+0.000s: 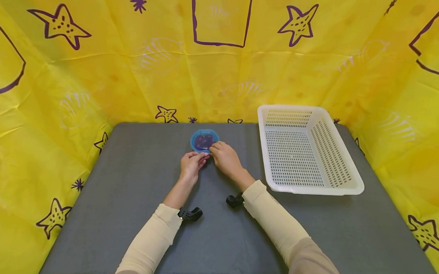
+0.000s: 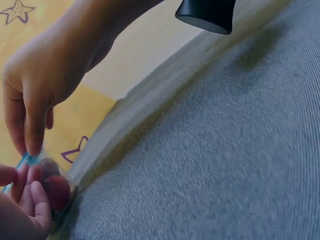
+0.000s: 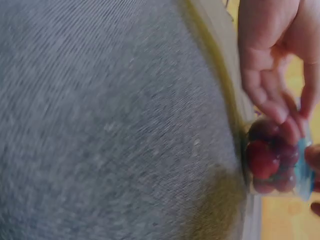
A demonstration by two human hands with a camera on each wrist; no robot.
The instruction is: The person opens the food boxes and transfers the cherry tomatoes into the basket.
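Head view: a small container with dark red, round fruit in it sits on a grey table. Behind the container hangs a yellow printed cloth; to its right stands a white slotted basket. The left hand and right hand meet at its near edge, the side easiest to reach.

Left wrist view: the left fingers pinch the container's blue rim. Just beside them, the right fingers bend down and pinch it too, probably so one hand steadies while the other works.

Right wrist view: fruit shows through the container's clear wall; right fingertips partly overlap it, their exact contact unclear.
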